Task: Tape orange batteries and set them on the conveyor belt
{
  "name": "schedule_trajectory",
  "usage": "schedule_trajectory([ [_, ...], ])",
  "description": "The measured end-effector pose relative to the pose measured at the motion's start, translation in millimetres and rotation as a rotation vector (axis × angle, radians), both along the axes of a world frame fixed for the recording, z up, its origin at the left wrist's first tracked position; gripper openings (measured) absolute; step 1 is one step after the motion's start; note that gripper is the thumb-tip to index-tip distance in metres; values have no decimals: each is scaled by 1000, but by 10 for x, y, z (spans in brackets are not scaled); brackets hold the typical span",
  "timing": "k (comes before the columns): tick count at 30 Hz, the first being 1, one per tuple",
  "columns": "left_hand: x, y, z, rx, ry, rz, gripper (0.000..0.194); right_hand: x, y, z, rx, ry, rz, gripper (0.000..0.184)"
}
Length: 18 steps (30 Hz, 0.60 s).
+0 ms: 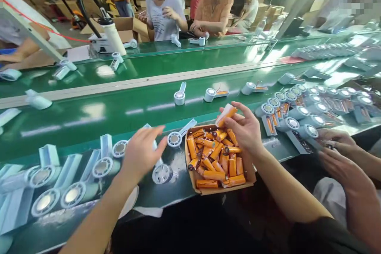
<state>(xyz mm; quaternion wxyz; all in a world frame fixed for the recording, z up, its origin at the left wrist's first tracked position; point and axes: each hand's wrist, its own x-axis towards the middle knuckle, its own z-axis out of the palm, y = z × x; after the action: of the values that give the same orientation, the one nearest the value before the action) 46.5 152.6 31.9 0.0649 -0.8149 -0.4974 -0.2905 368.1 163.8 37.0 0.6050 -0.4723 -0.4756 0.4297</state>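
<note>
My right hand grips an orange cylindrical battery with a white strip along its side, tilted above the far edge of a cardboard box. Inside that box lie many loose orange batteries, some with dark wires. My left hand is over the bench to the left, slightly blurred, thumb and fingers apart. Beneath it, a pale blue handheld fan body lies with its handle partly hidden by the fingers. Another fan body rests between my left hand and the box.
Rows of pale blue fan bodies crowd the bench at left. More fan housings with orange batteries stand at right, near a co-worker's hands. A green conveyor belt carries spaced fan bodies. People sit across it.
</note>
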Motion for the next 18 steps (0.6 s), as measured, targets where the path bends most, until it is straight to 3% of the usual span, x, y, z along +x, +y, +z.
schedule_trajectory([
  [4, 1151, 1546, 252, -468, 390, 120, 63, 263, 400, -20, 23, -79, -66, 66],
  [7, 1461, 2122, 262, -566, 524, 162, 53, 475, 513, -33, 16, -88, -67, 56],
  [9, 1365, 2202, 246, -562, 553, 132, 44, 594, 538, -36, 14, -103, -38, 48],
  [12, 967, 2131, 208, -533, 665, -31, 52, 650, 632, -21, -1, -132, 14, 49],
  [15, 594, 2047, 154, -461, 836, -288, 58, 502, 867, -12, -19, -144, 97, 59],
  [18, 456, 1997, 104, -453, 841, -382, 63, 205, 1172, -51, -20, -184, 265, 56],
])
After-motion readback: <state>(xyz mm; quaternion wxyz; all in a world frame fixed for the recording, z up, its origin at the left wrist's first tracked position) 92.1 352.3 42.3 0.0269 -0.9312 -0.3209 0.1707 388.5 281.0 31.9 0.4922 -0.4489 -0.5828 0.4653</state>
